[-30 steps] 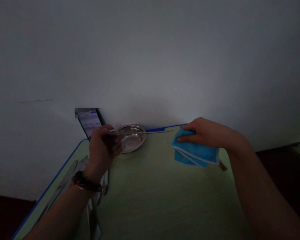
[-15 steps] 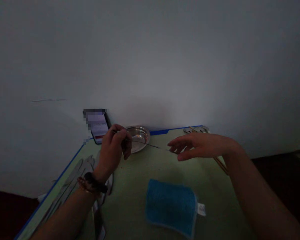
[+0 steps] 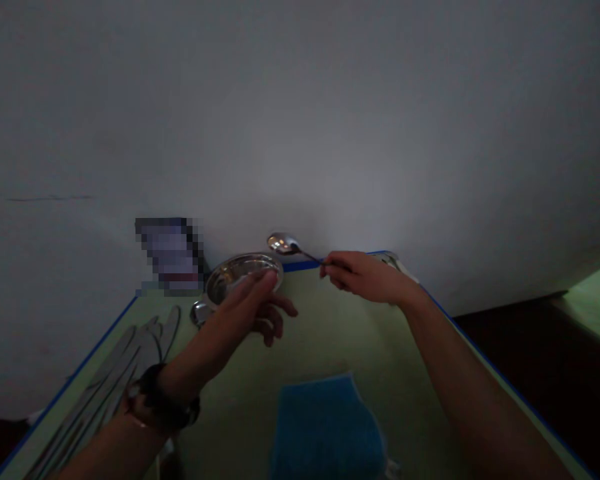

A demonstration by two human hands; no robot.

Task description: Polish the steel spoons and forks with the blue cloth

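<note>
My right hand (image 3: 365, 279) pinches the handle of a metal spoon (image 3: 286, 245) and holds it in the air, its bowl pointing left above the far edge of the table. My left hand (image 3: 253, 310) hovers with its fingers loosely spread and nothing in it, just in front of a shallow steel dish (image 3: 230, 275). A folded blue cloth (image 3: 325, 430) lies flat on the pale green table (image 3: 330, 333) close to me, between my forearms.
Several pieces of metal cutlery (image 3: 125, 363) lie in a row along the table's left side. A phone (image 3: 169, 255) leans against the white wall behind the dish. More metal items (image 3: 391, 257) sit at the far right corner. The table has a blue rim.
The spoon has passed from my left hand to my right hand, which now lifts it by the handle. My left hand has let go and opened. The cloth stays flat on the table.
</note>
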